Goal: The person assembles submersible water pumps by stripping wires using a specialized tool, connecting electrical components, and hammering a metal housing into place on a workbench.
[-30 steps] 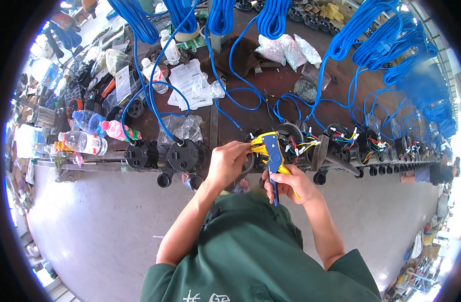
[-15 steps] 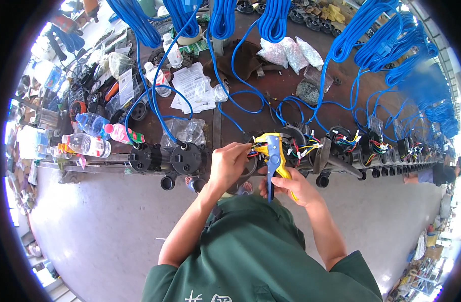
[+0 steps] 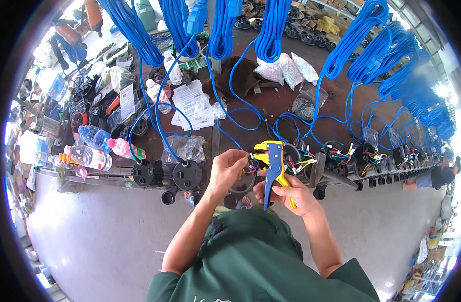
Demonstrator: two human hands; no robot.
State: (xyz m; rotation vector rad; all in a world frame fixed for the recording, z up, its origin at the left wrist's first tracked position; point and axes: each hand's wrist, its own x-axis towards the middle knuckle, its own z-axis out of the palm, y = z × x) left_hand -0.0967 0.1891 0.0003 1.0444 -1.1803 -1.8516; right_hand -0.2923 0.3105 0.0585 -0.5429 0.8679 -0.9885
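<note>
Wire stripper in closed right hand grip, left hand prob. pinching coloured wires

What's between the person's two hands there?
In the head view, the jaws of the yellow and blue wire stripper and a bundle of coloured wires lie between the left hand and right hand.

The right hand holds a yellow-and-blue wire stripper; the left hand pinches coloured wires over the bench.
</note>
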